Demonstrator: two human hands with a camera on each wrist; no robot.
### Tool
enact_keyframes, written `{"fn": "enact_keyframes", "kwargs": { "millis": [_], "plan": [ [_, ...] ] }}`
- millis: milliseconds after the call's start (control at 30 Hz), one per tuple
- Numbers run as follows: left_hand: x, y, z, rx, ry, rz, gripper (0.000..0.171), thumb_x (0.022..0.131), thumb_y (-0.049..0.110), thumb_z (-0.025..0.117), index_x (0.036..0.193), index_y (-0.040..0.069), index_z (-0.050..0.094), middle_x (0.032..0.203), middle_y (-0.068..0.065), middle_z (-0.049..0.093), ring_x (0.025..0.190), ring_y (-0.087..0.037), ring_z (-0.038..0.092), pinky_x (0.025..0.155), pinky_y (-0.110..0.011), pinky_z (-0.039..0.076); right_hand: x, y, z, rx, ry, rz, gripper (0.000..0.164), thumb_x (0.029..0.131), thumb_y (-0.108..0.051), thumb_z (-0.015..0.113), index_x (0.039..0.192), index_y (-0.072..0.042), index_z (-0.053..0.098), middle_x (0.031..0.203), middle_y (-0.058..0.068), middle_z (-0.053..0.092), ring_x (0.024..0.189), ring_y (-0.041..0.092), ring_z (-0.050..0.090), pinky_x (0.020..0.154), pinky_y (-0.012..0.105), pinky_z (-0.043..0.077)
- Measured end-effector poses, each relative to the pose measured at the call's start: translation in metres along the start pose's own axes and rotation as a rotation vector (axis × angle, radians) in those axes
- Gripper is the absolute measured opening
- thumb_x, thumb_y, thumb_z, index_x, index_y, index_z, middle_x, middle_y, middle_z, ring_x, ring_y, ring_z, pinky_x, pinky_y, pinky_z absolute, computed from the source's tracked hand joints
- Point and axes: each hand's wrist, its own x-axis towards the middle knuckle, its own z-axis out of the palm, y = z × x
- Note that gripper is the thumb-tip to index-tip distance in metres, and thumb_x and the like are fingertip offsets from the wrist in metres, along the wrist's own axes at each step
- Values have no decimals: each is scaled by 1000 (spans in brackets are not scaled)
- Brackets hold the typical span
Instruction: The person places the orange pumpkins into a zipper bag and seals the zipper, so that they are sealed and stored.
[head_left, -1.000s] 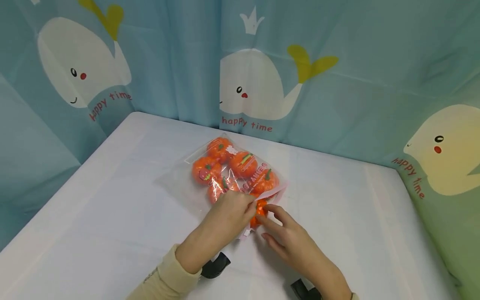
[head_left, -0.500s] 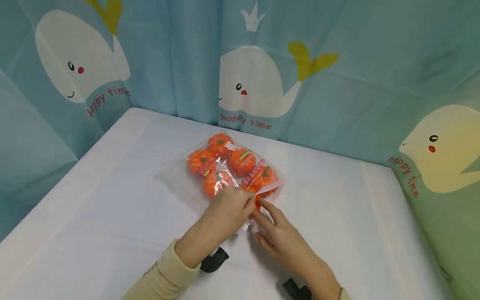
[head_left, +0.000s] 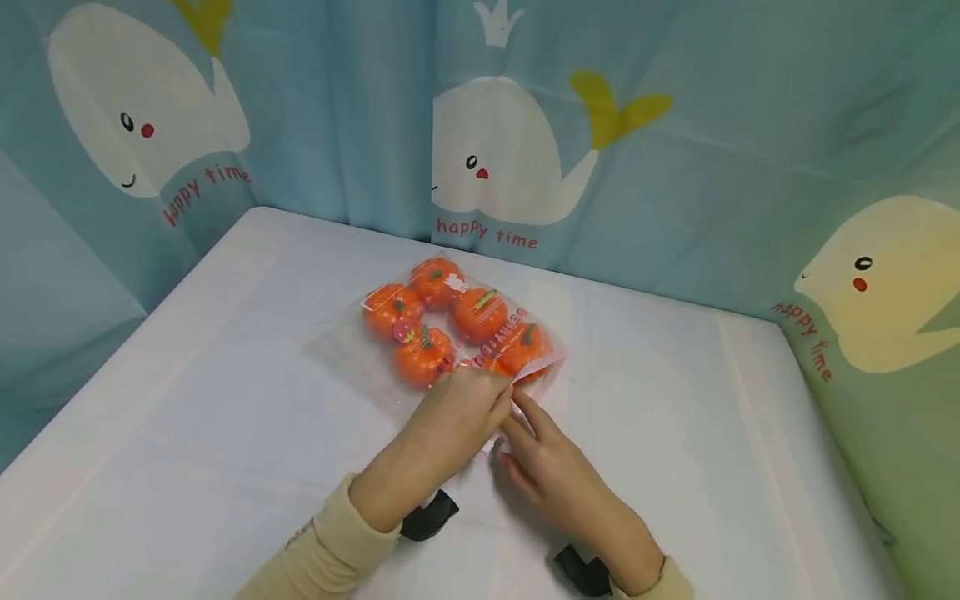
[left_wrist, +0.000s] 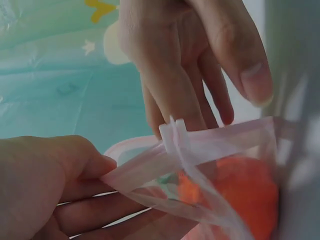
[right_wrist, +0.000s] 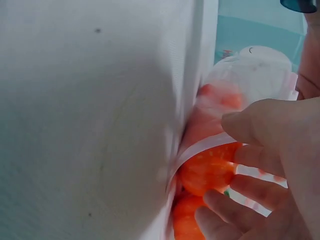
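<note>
A clear zip bag (head_left: 333,350) with a pink edge lies on the table, holding several orange toy pumpkins (head_left: 423,358) with green stems. My left hand (head_left: 465,412) pinches the bag's pink opening edge between thumb and fingers, beside a white zip slider (left_wrist: 172,142). Fairly straight, the fingers of my right hand (head_left: 555,462) reach into the bag's mouth. In the right wrist view they touch the side of a pumpkin (right_wrist: 207,170) just inside the opening, and the thumb is outside the bag. The head view hides those fingertips behind the left hand and the bag edge.
The white-covered table (head_left: 675,433) extends around the bag. A blue-green curtain (head_left: 360,125) printed with whales hangs behind it and along both sides. Black wrist mounts (head_left: 431,517) show under both forearms.
My right hand has moved forward and left, its fingers going deeper into the bag's opening. The pumpkin near the mouth has gone further inside. My left hand keeps its pinch on the edge.
</note>
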Motion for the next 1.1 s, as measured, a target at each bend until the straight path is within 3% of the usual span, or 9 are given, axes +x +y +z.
{"fn": "enact_keyframes", "kwargs": {
  "millis": [200,367,533,700,833,967,1100],
  "plan": [
    [-3,7,1,289,64,145,22,86,9,73,69,11,59,59,4,47,53,-11,54,47,-21,40,1,2,3,-16,24,-4,51,83,-10,76,130,-3,59,143,20,48,126,31,56,95,40,55],
    [-2,14,3,350,121,148,18,79,7,77,69,10,62,61,2,53,59,-14,63,50,-25,49,4,3,4,-28,46,-1,46,81,-8,77,124,-3,61,136,16,52,120,26,58,92,36,55],
    [-1,14,3,316,119,84,20,83,10,74,67,12,62,60,4,53,57,-14,62,47,-24,45,5,4,2,-15,6,24,50,83,-9,76,129,-4,59,138,16,52,124,27,57,96,37,54],
    [-1,8,-2,156,45,-14,25,91,20,68,67,16,61,59,7,48,54,-12,51,46,-25,34,2,6,-8,40,-90,56,53,88,-13,72,138,-7,54,145,12,47,126,24,57,97,37,54],
    [1,5,-8,78,-11,-38,27,95,24,65,68,20,61,65,9,54,61,-11,53,51,-26,38,-3,14,-22,121,-138,115,50,91,-12,69,139,-5,55,142,10,52,125,23,59,97,40,53],
    [0,-1,-13,18,-34,-53,13,96,21,63,90,17,74,88,4,71,83,-14,66,70,-32,56,-7,24,-29,168,-146,184,39,92,-10,68,129,1,61,132,10,60,120,24,62,96,42,53],
    [1,-8,-13,19,-11,-36,20,93,16,68,111,10,74,115,-6,71,109,-24,67,92,-40,56,-9,33,-30,217,-127,267,33,93,-9,66,124,1,64,125,9,64,115,23,64,94,42,54]
  ]
}}
